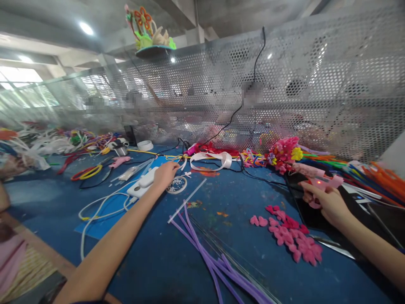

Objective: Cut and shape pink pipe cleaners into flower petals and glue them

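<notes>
My left hand reaches out over the table with its fingertips pinched together. Whatever they hold, if anything, is too small to make out. Close to those fingers lie a small white bow and a round dish of small white beads. On the right, my right hand is wrapped round a pink glue gun with a glowing red light. Pink and red felt petals are spread on the table left of that hand. Purple pipe cleaners and a clear glue stick lie between my arms.
A white ribbon roll stands at the back. Scissors and another pink glue gun lie on the left. White cables cross a blue sheet. A pink flower bunch sits before the perforated metal screen.
</notes>
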`<action>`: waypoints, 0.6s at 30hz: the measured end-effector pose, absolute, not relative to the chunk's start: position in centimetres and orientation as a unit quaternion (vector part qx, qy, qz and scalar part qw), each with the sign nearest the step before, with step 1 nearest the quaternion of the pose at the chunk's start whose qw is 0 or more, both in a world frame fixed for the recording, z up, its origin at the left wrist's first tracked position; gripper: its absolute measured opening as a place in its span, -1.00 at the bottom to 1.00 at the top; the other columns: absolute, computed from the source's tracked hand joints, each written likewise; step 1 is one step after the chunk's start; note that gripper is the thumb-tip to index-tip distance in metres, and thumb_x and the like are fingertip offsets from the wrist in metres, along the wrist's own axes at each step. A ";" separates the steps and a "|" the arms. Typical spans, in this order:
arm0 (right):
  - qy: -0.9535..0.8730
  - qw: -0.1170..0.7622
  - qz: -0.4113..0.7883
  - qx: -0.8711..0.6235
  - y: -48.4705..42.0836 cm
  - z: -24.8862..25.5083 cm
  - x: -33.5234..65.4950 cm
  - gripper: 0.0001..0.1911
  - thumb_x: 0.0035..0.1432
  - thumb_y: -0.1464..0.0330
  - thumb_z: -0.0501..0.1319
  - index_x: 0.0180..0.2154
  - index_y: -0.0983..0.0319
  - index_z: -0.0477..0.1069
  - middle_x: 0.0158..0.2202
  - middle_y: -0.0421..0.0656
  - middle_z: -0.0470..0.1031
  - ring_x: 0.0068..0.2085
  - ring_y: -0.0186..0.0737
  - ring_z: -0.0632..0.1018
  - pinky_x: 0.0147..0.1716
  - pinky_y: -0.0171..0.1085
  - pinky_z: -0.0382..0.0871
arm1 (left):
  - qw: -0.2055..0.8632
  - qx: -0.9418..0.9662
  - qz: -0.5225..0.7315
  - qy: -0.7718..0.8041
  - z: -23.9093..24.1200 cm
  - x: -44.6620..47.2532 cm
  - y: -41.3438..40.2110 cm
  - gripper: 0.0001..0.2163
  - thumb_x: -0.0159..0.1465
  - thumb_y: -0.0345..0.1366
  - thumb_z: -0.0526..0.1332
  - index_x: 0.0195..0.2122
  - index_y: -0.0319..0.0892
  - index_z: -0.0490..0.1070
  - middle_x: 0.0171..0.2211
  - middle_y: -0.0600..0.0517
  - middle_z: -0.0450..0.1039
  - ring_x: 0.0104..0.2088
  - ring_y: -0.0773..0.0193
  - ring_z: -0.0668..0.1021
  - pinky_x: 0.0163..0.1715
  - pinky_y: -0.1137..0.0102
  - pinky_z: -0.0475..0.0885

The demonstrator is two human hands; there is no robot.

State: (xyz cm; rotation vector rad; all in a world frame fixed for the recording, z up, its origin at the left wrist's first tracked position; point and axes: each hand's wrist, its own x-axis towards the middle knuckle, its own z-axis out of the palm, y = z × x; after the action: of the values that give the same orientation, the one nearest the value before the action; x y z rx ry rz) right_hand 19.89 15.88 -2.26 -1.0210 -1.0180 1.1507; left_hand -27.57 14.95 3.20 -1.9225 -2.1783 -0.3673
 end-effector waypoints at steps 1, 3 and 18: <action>-0.439 0.604 0.497 -0.442 15.9 -2.3 19.9 -0.74 -0.27 0.34 0.39 -0.59 0.30 0.32 -0.76 -0.29 0.20 -0.70 -0.44 0.23 -0.72 -0.37 0.11 | 0.099 -0.665 -0.131 -0.729 3.2 -27.5 15.5 -0.74 0.23 -0.25 -0.01 -0.14 -0.15 0.38 -0.08 -0.08 0.39 -0.06 0.12 0.41 -0.08 0.29 0.27; -0.437 0.606 0.497 -0.442 15.9 -2.3 20.0 -0.74 -0.26 0.34 0.38 -0.59 0.30 0.32 -0.76 -0.29 0.20 -0.70 -0.44 0.23 -0.72 -0.37 0.10 | 0.083 -0.690 -0.144 -0.704 3.0 -27.4 15.8 -0.67 0.23 -0.20 0.00 -0.03 -0.19 0.30 0.00 -0.09 0.33 0.01 0.16 0.35 -0.01 0.32 0.22; -0.442 0.585 0.504 -0.457 16.0 -2.9 20.2 -0.70 -0.31 0.29 0.40 -0.56 0.33 0.37 -0.76 -0.29 0.21 -0.71 -0.47 0.23 -0.76 -0.45 0.08 | -0.002 -0.747 -0.130 -0.652 -1.4 -27.1 11.1 -0.53 0.21 -0.04 -0.02 0.09 -0.16 0.18 0.12 -0.07 0.16 0.09 0.14 0.26 0.10 0.28 0.11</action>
State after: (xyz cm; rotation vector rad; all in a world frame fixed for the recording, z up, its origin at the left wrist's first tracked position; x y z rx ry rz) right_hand 20.21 16.03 -2.87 -1.0663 -1.0309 1.1745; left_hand -27.11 11.08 -1.38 -2.3492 -2.0513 -0.4091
